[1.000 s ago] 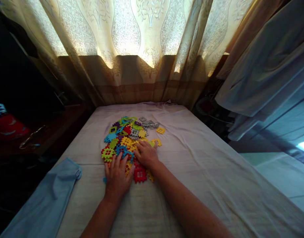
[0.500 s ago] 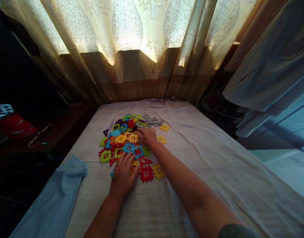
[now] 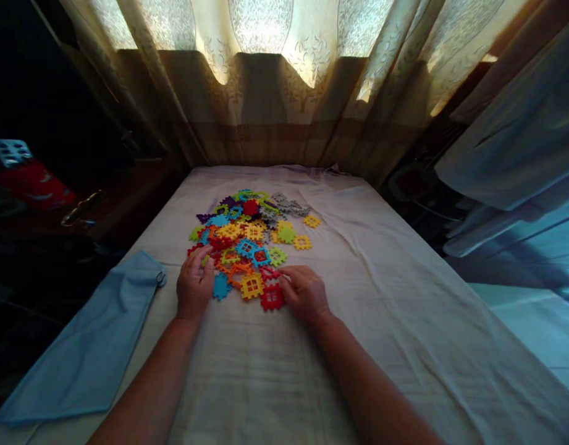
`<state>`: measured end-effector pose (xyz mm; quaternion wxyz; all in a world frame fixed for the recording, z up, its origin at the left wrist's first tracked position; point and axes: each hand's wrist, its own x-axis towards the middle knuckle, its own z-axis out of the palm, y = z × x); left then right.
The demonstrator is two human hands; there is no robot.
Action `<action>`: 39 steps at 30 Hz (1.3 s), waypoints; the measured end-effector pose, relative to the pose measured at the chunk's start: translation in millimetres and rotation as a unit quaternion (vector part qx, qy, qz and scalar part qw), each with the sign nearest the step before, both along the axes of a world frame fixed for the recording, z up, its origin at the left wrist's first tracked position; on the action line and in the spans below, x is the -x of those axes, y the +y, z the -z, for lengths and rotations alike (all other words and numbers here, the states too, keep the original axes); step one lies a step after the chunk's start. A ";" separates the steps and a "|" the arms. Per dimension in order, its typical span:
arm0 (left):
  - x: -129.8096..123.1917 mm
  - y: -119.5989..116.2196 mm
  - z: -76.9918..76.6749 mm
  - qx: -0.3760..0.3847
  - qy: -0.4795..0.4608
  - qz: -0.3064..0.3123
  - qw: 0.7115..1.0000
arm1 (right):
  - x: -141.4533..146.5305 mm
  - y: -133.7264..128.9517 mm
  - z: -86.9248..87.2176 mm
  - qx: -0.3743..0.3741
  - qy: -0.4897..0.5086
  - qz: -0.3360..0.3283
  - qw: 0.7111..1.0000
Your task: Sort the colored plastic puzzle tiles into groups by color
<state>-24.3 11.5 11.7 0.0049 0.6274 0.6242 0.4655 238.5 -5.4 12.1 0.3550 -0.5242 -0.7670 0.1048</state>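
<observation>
A heap of colourful plastic interlocking pieces with toothed edges lies on the bed sheet. My left hand (image 3: 194, 284) rests at the heap's near left edge, thumb apart from the fingers, beside red and green pieces and a blue piece (image 3: 221, 286). My right hand (image 3: 306, 290) is at the near right edge with fingers closed, its fingertips at a red triangular piece (image 3: 268, 272) and next to a red window piece (image 3: 272, 297). Whatever is between those fingers is hidden. A yellow window piece (image 3: 251, 286) and an orange piece (image 3: 238, 269) lie between the hands.
Grey pieces (image 3: 288, 205) form the far right of the heap, with loose yellow pieces (image 3: 311, 221) nearby. A light blue cloth (image 3: 89, 346) lies along the bed's left side. A patterned curtain (image 3: 265, 117) hangs behind, and pale clothes (image 3: 511, 142) hang at the right.
My right hand has come back from the heap's middle to its near right edge. My left hand has shifted left, off the near pieces. The view has tilted down.
</observation>
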 end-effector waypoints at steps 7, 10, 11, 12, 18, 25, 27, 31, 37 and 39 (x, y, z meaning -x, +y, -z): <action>7.0 7.6 9.8 0.068 -0.059 -0.014 0.996 | 23.6 -10.8 -3.1 -0.002 -0.071 -0.122 0.990; 2.5 8.7 8.1 0.058 -0.044 0.032 0.997 | 24.3 -10.1 -2.5 0.005 -0.083 -0.130 0.988; 1.2 8.7 7.3 0.056 -0.041 0.042 0.997 | 24.7 -10.2 -2.4 0.006 -0.082 -0.131 0.988; 0.2 8.6 6.6 0.054 -0.041 0.050 0.997 | 25.4 -10.4 -2.4 0.007 -0.081 -0.133 0.988; -0.4 9.4 7.6 0.037 -0.060 0.037 0.997 | 30.2 -11.0 -3.7 -0.003 -0.073 -0.131 0.989; 2.8 14.5 14.2 0.036 -0.077 0.010 0.996 | 16.1 -6.7 -4.7 -0.031 -0.058 -0.073 0.995; 3.1 15.2 14.9 0.035 -0.081 0.012 0.996 | 3.0 -2.7 -4.4 -0.040 -0.052 -0.021 0.998; 3.8 15.3 14.8 0.039 -0.099 0.016 0.994 | -32.6 7.0 -1.1 -0.042 -0.044 0.116 0.991; 6.0 15.0 16.3 0.052 -0.124 0.011 0.991 | -72.9 9.0 6.6 0.046 -0.048 0.283 0.957; 6.5 15.2 17.1 0.052 -0.127 0.002 0.991 | -78.4 5.7 8.3 0.071 -0.064 0.310 0.946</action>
